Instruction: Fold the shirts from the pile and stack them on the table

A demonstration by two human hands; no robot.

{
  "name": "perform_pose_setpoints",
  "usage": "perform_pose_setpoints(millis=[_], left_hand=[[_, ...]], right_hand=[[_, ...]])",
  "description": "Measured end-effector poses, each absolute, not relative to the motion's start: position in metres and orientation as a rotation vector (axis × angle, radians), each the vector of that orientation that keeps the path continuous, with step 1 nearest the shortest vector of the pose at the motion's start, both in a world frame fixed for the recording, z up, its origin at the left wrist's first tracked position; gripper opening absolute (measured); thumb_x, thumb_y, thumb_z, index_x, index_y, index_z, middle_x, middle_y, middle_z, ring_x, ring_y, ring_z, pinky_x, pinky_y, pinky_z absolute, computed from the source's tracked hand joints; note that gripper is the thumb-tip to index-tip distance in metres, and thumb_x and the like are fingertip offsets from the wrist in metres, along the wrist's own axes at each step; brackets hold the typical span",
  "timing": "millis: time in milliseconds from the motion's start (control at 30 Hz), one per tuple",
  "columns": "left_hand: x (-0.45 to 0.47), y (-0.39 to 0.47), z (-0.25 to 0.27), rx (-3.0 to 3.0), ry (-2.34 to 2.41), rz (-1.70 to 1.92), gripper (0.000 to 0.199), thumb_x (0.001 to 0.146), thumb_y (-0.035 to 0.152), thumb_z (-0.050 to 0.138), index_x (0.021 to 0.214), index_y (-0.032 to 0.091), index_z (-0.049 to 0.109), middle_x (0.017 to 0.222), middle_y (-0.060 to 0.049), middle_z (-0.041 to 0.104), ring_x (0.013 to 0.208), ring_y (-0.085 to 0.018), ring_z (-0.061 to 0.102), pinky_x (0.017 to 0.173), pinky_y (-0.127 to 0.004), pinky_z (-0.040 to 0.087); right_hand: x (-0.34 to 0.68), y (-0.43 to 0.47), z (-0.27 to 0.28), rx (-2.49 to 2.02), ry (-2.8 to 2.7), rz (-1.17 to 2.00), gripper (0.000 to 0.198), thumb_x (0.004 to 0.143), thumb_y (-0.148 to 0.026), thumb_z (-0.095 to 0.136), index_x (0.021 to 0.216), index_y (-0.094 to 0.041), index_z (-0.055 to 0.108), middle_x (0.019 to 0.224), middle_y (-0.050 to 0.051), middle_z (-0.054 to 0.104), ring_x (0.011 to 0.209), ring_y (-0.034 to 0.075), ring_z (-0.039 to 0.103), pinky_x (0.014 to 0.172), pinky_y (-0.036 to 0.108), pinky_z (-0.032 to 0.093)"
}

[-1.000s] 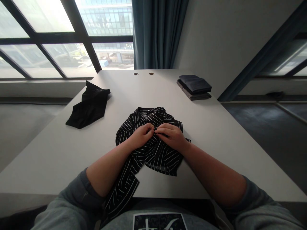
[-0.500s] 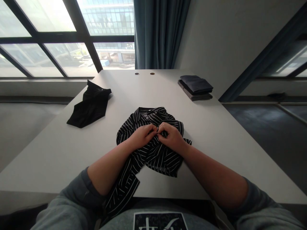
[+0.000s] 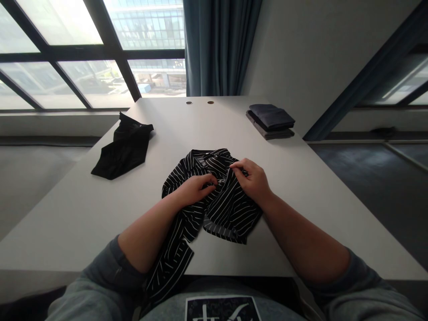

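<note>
Far left in my view, a dark-framed window point(image 3: 80, 53) fills the upper corner, a glass-fronted building showing through it. Below it, left of centre, I have a black garment point(image 3: 125, 145) lying crumpled on the white bench point(image 3: 73, 214). Next comes the left hand point(image 3: 197, 187), reaching in from the lower left to mid-frame: fingers curled, thumb and forefinger nearly together at the shirt's front. From here I can't tell whether they have cloth between them. The black shirt point(image 3: 234, 209) with white stripes lies in the middle of the frame, collar toward the top, one sleeve trailing to the lower left over the bench's near edge. Above it, at top centre, hangs a blue curtain point(image 3: 217, 49). Just right of centre, the right hand point(image 3: 252, 180) has thumb and forefinger pinched on an edge of the shirt's front, holding that edge raised. Well apart, at upper right, I see a stack of folded clothes point(image 3: 271, 117) on the bench.
</note>
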State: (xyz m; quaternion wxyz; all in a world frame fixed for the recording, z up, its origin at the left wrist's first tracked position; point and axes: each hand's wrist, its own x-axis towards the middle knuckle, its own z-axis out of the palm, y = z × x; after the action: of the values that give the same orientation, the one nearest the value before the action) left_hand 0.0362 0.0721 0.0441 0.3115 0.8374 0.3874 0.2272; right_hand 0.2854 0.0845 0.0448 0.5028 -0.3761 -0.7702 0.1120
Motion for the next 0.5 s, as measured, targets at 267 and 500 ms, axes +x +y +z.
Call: perform_pose_setpoints(millis=[267, 500], left_hand=[[0.025, 0.088, 0.037, 2.196, 1.595, 0.843, 0.026, 0.1, 0.021, 0.053, 0.122, 0.024, 0.065, 0.122, -0.006, 0.075, 0.113, -0.027, 0.07, 0.102, -0.044, 0.053], [0.029, 0.086, 0.035, 2.215, 1.699, 0.784, 0.029, 0.098, 0.016, 0.052, 0.123, 0.024, 0.065, 0.123, -0.007, 0.075, 0.116, -0.028, 0.069, 0.104, -0.044, 0.052]], right_hand=[[0.29, 0.092, 0.044, -0.997, -1.742, 0.138, 0.015, 0.1, -0.021, 0.059, 0.098, -0.026, 0.072, 0.092, 0.004, 0.067, 0.089, 0.022, 0.066, 0.084, 0.04, 0.056], [0.284, 0.085, 0.041, -1.042, -1.96, -0.017, 0.018, 0.099, -0.028, 0.061, 0.113, -0.027, 0.072, 0.111, 0.009, 0.065, 0.111, 0.029, 0.062, 0.1, 0.049, 0.052]])
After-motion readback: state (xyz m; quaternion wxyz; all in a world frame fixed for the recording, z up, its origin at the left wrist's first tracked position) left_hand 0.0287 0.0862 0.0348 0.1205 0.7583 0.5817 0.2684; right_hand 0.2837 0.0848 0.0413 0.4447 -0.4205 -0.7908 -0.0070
